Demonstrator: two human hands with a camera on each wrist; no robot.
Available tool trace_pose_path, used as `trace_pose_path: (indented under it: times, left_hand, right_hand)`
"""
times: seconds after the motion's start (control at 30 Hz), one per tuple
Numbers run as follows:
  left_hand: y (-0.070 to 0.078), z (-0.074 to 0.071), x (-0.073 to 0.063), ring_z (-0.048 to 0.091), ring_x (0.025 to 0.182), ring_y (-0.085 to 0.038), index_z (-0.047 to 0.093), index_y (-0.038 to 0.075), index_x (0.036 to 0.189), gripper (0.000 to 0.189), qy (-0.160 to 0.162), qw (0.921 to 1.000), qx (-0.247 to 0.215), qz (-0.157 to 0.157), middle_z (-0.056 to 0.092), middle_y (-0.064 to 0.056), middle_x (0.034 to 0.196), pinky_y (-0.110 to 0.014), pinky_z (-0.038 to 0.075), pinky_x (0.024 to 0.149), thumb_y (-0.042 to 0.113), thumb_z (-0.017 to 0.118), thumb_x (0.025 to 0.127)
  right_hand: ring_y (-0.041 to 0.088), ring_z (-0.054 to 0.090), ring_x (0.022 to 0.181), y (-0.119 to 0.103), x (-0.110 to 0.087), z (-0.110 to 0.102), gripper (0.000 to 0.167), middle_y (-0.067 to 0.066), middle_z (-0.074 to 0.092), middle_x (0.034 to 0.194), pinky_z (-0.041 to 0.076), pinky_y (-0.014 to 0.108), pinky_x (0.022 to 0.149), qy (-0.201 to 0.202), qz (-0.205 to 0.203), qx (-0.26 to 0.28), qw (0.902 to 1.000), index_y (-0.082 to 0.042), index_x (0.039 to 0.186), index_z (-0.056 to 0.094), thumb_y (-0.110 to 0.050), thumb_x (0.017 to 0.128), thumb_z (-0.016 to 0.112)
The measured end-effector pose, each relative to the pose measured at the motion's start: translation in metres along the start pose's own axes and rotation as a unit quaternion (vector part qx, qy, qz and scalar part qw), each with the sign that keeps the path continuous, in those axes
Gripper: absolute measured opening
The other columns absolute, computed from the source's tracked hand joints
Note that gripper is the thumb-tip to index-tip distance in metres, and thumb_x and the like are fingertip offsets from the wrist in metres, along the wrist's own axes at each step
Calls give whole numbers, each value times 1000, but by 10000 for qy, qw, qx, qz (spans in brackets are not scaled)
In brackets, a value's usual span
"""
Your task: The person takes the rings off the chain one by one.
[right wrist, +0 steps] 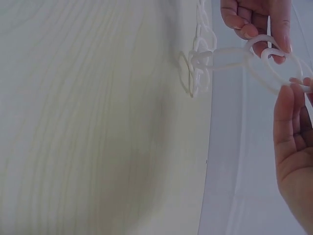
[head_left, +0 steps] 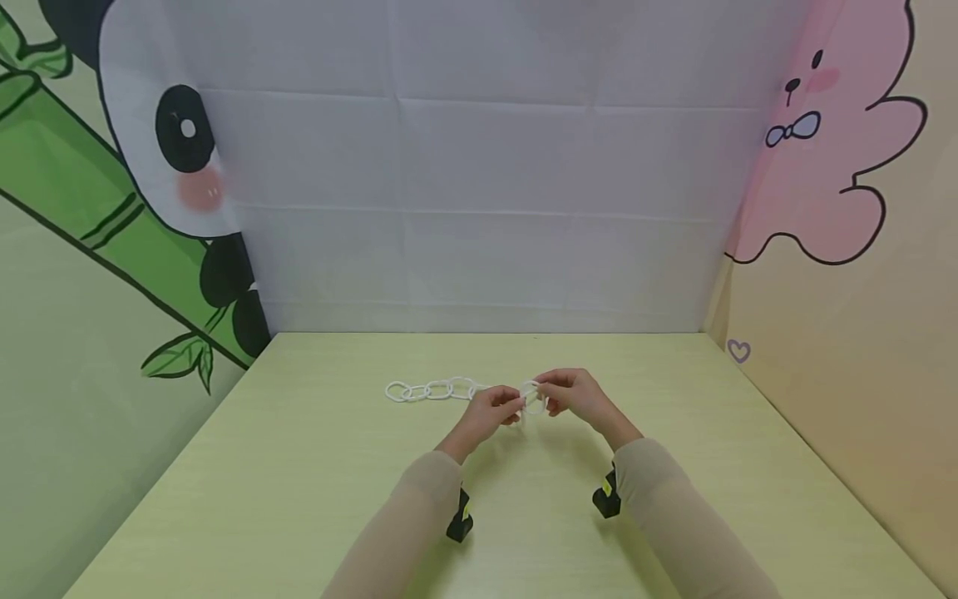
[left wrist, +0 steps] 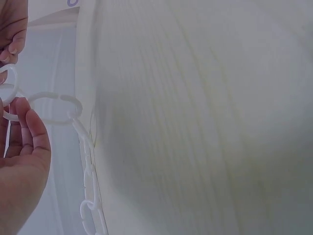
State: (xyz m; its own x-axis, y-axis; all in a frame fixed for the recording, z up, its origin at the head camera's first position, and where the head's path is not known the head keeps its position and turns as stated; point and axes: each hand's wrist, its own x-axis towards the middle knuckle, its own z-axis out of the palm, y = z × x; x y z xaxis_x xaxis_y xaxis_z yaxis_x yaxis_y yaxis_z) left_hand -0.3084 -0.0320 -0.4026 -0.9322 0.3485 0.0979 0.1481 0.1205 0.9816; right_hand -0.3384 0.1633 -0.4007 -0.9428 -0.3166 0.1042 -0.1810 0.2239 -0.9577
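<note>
A chain of white plastic links trails leftward from the hands across the table. In the head view, the left hand pinches a link near the chain's right end between thumb and fingertips. Close beside it, the right hand pinches another white link, held just above the tabletop. The right wrist view shows this ring-shaped link overlapping the one in the left hand; whether the two are hooked together I cannot tell. Fingers partly hide both links. Several chain links hang down in the left wrist view.
A pale yellow table spreads under both arms. Behind it hangs a creased white cloth, and cartoon-printed panels stand on either side. Small black devices are strapped beneath both wrists.
</note>
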Motion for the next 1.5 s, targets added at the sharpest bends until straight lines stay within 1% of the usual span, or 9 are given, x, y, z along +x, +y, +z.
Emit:
trace_pose_path:
  times: [0.2, 0.4, 0.57, 0.73, 0.9, 1.0, 1.17, 1.3, 1.5]
  left_hand:
    - [-4, 1, 2, 59, 77, -20, 58, -9, 102, 20, 9, 10000, -4, 72, 61, -21, 93, -39, 51, 77, 8, 56, 93]
    - [-8, 1, 5, 56, 75, -18, 59, -9, 100, 18, 10, 10000, -25, 69, 61, -19, 90, -49, 48, 82, 7, 55, 93]
    - [-21, 1, 13, 55, 73, -17, 59, -7, 100, 19, 31, 10000, 10, 21, 58, -27, 98, -49, 48, 81, 10, 56, 93]
    - [-36, 0, 23, 54, 71, -12, 60, -5, 100, 20, 67, 10000, 13, -43, 61, -15, 90, -45, 49, 79, 14, 59, 92]
    - [-23, 0, 15, 53, 72, -16, 59, -7, 99, 18, 33, 10000, -9, 12, 60, -10, 85, -49, 47, 80, 10, 57, 92]
    - [-9, 1, 6, 53, 72, -16, 59, -8, 99, 18, 21, 9999, 85, 71, 60, -11, 85, -51, 47, 80, 8, 56, 93]
    - [1, 3, -2, 53, 72, -14, 58, -8, 98, 18, 7, 9996, 232, 131, 60, -17, 86, -47, 48, 79, 9, 55, 93]
    - [-2, 2, 0, 53, 72, -16, 59, -8, 99, 19, -11, 9997, 261, 37, 60, -22, 90, -50, 47, 81, 9, 55, 93]
    - [-24, 1, 13, 53, 71, -13, 60, -5, 100, 21, 12, 9996, 271, -24, 60, -22, 93, -49, 48, 79, 15, 57, 92]
  right_hand:
    - [22, 55, 65, -19, -11, 3, 24, 7, 62, 76, 54, 40, 64, -70, -26, 3, 10000, 13, 109, 59, -2, 90, 56]
    - [22, 55, 65, -28, -17, 5, 24, 6, 62, 76, 54, 38, 64, -63, -63, -37, 10000, 13, 108, 59, -2, 91, 55]
    - [23, 55, 65, -22, -14, 4, 24, 4, 61, 74, 54, 39, 64, -66, -37, -54, 10000, 13, 108, 59, -3, 91, 55]
    - [20, 56, 64, -4, -5, 2, 24, 4, 61, 75, 54, 35, 62, -14, -54, -35, 10000, 10, 108, 61, -7, 91, 57]
    - [16, 56, 64, 0, -4, 3, 25, 5, 62, 75, 54, 32, 61, 3, -147, -31, 9999, 10, 109, 61, -8, 91, 58]
    - [16, 56, 64, -1, -5, 2, 25, 5, 62, 76, 54, 32, 61, 5, -155, -29, 9999, 10, 108, 61, -8, 91, 58]
    - [17, 57, 63, -1, -6, 2, 24, 6, 63, 77, 54, 32, 61, 33, -110, -23, 9999, 8, 108, 62, -8, 91, 58]
    - [17, 57, 64, -1, -7, 2, 25, 6, 63, 78, 55, 34, 62, -3, -110, -23, 9999, 8, 109, 62, -10, 91, 58]
    - [19, 58, 66, -2, -9, 3, 26, 5, 63, 77, 55, 36, 64, -38, -48, 20, 10000, 9, 110, 61, -8, 91, 58]
